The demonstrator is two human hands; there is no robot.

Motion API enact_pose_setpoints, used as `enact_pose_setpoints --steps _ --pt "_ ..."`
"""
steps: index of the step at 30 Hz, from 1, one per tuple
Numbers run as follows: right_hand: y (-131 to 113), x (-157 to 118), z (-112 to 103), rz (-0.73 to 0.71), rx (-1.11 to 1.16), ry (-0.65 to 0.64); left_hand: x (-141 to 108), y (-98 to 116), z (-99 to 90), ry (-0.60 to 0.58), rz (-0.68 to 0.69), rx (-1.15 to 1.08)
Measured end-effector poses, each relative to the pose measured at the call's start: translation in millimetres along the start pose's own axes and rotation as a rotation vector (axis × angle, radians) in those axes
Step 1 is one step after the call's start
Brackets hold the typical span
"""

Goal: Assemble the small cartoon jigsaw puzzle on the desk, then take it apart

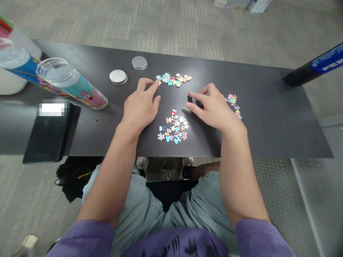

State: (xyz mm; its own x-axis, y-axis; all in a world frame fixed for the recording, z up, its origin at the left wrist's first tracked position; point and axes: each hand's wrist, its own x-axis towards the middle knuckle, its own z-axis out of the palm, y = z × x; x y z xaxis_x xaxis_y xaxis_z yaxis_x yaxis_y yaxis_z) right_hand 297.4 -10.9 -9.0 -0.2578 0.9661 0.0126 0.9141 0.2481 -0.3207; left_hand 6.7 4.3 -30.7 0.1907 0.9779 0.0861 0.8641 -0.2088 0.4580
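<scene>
My left hand (142,105) reaches over the dark table with its thumb and fingers apart. Its index fingertip is at the near left edge of a cluster of jigsaw puzzle pieces (169,79), apparently touching a pale piece. To the right, my right hand (215,109) hovers low over the table, thumb and index finger apart. A dark patch shows between them; whether it is shadow or a small thing, I cannot tell. Loose puzzle pieces (175,128) lie between my forearms, nearer the front edge. More puzzle pieces (233,103) lie beyond my right wrist, partly hidden by it.
Two clear-topped printed tubes (87,92) stand at the left. Round metal lids (139,62) lie in two small stacks near them. A black flat device (48,134) overhangs the front left edge of the table (278,117). A dark blue-labelled cylinder (308,69) stands at the far right.
</scene>
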Motion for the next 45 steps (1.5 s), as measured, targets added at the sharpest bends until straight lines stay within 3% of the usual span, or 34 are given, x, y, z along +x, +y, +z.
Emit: enact_pose_setpoints --steps 3,6,11,17,24,29,45 --pt "17.9 -9.6 -8.3 0.149 -0.097 0.034 1.6 3.3 -0.9 -0.044 0.061 0.042" --pt "27.5 -13.4 -8.6 0.202 -0.109 0.078 4.8 2.6 -1.1 -0.049 0.103 0.007" --pt "26.2 -9.5 0.9 0.122 -0.012 0.139 6.9 2.9 -0.4 -0.056 0.131 -0.133" --pt "10.8 -3.2 2.6 0.053 0.041 0.125 5.3 7.2 0.9 -0.004 0.024 -0.074" --pt "-16.4 11.6 4.8 0.057 0.097 -0.008 7.2 7.7 6.8 -0.035 0.072 -0.238" --pt "-25.0 24.4 11.5 0.072 0.051 -0.037 6.6 7.4 12.5 -0.031 0.094 -0.302" --pt "-7.4 27.1 8.9 0.042 0.129 0.005 3.5 7.3 -0.8 -0.065 0.099 -0.340"
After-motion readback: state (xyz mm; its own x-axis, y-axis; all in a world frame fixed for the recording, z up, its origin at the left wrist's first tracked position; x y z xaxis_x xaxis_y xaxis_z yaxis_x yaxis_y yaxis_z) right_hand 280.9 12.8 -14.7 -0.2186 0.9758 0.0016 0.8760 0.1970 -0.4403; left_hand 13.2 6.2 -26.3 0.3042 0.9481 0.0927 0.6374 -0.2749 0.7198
